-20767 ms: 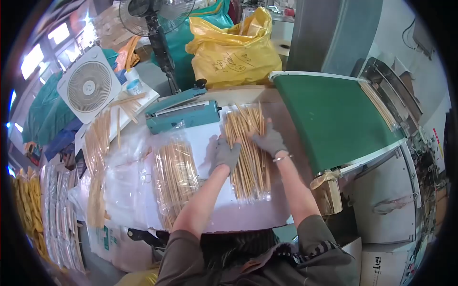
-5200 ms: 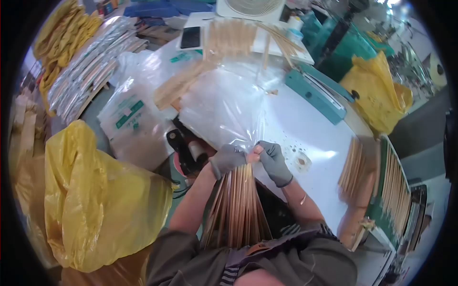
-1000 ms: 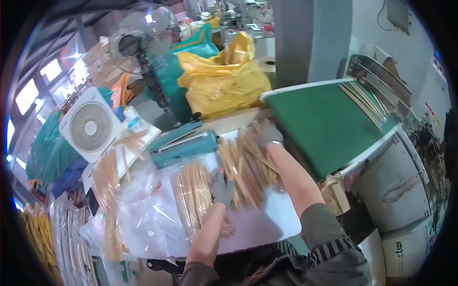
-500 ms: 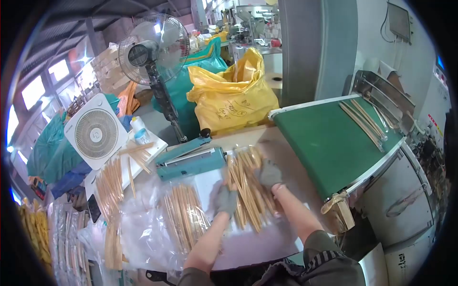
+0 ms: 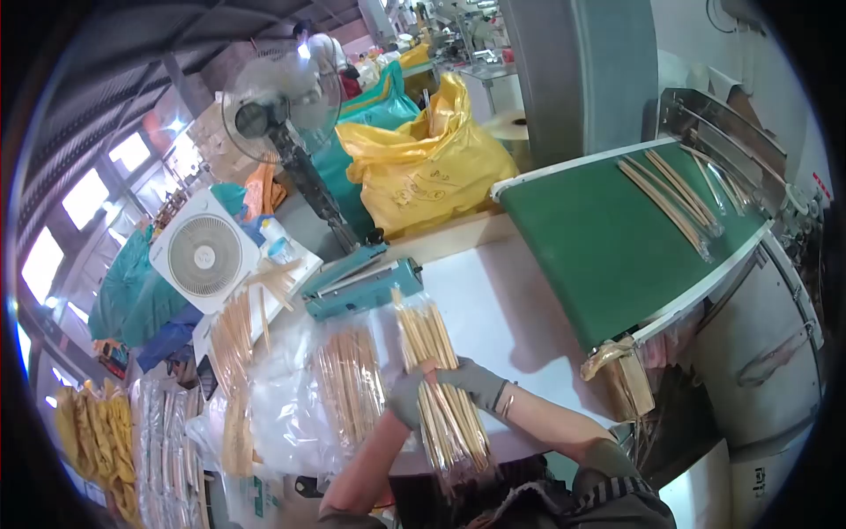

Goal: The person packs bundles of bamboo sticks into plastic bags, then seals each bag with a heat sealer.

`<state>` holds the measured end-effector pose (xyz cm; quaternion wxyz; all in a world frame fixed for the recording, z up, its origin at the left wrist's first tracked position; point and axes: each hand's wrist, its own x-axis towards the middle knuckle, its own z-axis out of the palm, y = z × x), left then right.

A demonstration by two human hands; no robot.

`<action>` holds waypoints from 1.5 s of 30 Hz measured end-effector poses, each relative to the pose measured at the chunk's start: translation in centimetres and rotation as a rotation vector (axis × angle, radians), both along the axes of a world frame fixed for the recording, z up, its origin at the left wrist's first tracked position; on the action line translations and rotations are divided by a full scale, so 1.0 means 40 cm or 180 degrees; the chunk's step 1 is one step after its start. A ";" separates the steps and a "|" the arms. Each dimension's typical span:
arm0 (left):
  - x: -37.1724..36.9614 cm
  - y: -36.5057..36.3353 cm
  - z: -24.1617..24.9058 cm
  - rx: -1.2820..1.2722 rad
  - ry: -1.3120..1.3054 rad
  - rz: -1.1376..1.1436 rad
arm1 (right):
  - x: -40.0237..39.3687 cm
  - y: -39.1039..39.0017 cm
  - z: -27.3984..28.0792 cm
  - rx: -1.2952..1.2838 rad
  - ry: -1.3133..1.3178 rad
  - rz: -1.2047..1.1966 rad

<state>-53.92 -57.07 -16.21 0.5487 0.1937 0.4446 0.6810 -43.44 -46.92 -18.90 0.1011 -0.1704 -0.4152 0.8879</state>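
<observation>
Head view, low centre: both my gloved hands, left hand (image 5: 407, 398) and right hand (image 5: 473, 383), have fingers clamped on the bundle of wooden sticks (image 5: 438, 379), gathered lengthwise above the white table (image 5: 493, 309).

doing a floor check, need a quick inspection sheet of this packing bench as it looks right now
surface: white table, bare at centre and right
job's things: stick bundle gripped in both hands at the near edge
clutter: bagged sticks, clear bags, loose sticks, teal sealer
grippers: left hand and right hand, gloved, closed on the bundle
cables: nothing seen
surroundings: green conveyor carrying sticks, yellow sack, box fan, stand fan
</observation>
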 end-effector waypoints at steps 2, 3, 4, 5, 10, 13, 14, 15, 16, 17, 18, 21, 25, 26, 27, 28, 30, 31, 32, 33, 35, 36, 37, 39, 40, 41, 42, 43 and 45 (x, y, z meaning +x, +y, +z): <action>0.022 0.021 0.126 0.0318 0.0226 0.0244 | -0.001 0.005 0.138 0.1096 0.0600 -0.0510; 0.021 0.023 0.175 0.0551 0.0809 0.0451 | -0.010 0.015 0.185 0.1586 0.0913 -0.0668; 0.019 0.025 0.221 0.0785 0.1385 0.0664 | -0.016 0.028 0.224 0.2081 0.1222 -0.0816; 0.017 0.023 0.252 0.1016 0.1957 0.0882 | -0.014 0.038 0.257 0.2316 0.1342 -0.0776; 0.003 0.011 0.311 0.1632 0.3124 0.0891 | 0.005 0.074 0.312 0.3322 0.1448 -0.0381; -0.005 0.014 0.282 0.1832 0.3382 0.0827 | 0.005 0.078 0.295 0.2873 0.1714 -0.0065; -0.006 0.018 0.257 0.1818 0.3390 0.0816 | -0.011 0.079 0.273 0.2806 0.1618 0.0148; -0.008 0.018 0.236 0.1800 0.3393 0.0810 | -0.024 0.078 0.252 0.2736 0.1515 0.0366; -0.010 0.018 0.226 0.1683 0.3544 0.0893 | -0.031 0.075 0.233 0.2773 0.1553 0.0356; -0.012 0.018 0.217 0.1562 0.3693 0.0974 | -0.037 0.078 0.219 0.2829 0.1603 0.0353; -0.002 0.025 0.206 0.1424 0.3711 0.1179 | -0.039 0.076 0.215 0.2885 0.1654 0.0357; 0.061 -0.009 0.237 0.1420 0.3824 0.1786 | -0.016 0.036 0.240 0.2438 0.1294 0.0244; 0.150 -0.160 0.301 0.1097 0.2735 0.1473 | 0.038 -0.069 0.240 0.2201 0.1423 0.1064; 0.145 -0.202 0.306 0.0797 0.2906 0.1143 | 0.051 -0.096 0.193 0.1935 0.1233 0.1199; 0.126 -0.231 0.315 0.0807 0.3136 0.0923 | 0.057 -0.112 0.079 0.1387 0.0854 0.1347; 0.098 -0.251 0.334 0.0807 0.3361 0.0686 | 0.060 -0.137 0.039 0.0931 0.0703 0.1382; 0.037 -0.268 0.315 0.1136 0.3928 0.0303 | 0.054 -0.211 -0.013 0.0104 0.0610 0.1279; -0.001 -0.276 0.270 0.1052 0.3596 0.0068 | 0.051 -0.268 -0.028 -0.0290 0.0653 0.1163; -0.035 -0.292 0.216 0.0957 0.3229 -0.0151 | 0.044 -0.296 -0.005 -0.0009 0.0676 0.1222; -0.053 -0.313 0.170 0.0854 0.2826 -0.0355 | 0.038 -0.323 0.019 0.0271 0.0701 0.1275; -0.069 -0.368 0.106 0.0372 0.1823 -0.0004 | 0.018 -0.355 0.062 0.1662 0.0719 0.1230; -0.072 -0.398 0.109 0.0324 0.1522 0.0138 | 0.002 -0.341 0.069 0.1686 0.0670 0.1256; -0.073 -0.423 0.112 0.0317 0.1246 0.0305 | -0.015 -0.316 0.017 0.1957 0.0611 0.0825; -0.097 -0.475 0.094 0.0246 0.1153 0.0416 | -0.042 -0.271 0.039 0.4442 0.0407 -0.0639; -0.102 -0.492 0.090 0.0234 0.1137 0.0466 | -0.070 -0.281 0.023 0.5238 0.0504 -0.0871; -0.096 -0.496 0.090 0.0162 0.1020 0.0499 | -0.096 -0.295 -0.005 0.5657 0.0498 -0.0837; -0.091 -0.492 0.097 0.0106 0.0928 0.0523 | -0.123 -0.309 -0.032 0.6072 0.0506 -0.0822; -0.091 -0.485 0.105 0.0069 0.0850 0.0546 | -0.152 -0.311 -0.057 0.6133 0.0413 -0.0512; -0.099 -0.473 0.083 0.0034 0.1317 0.0635 | -0.196 -0.296 -0.101 0.6175 0.0386 -0.0175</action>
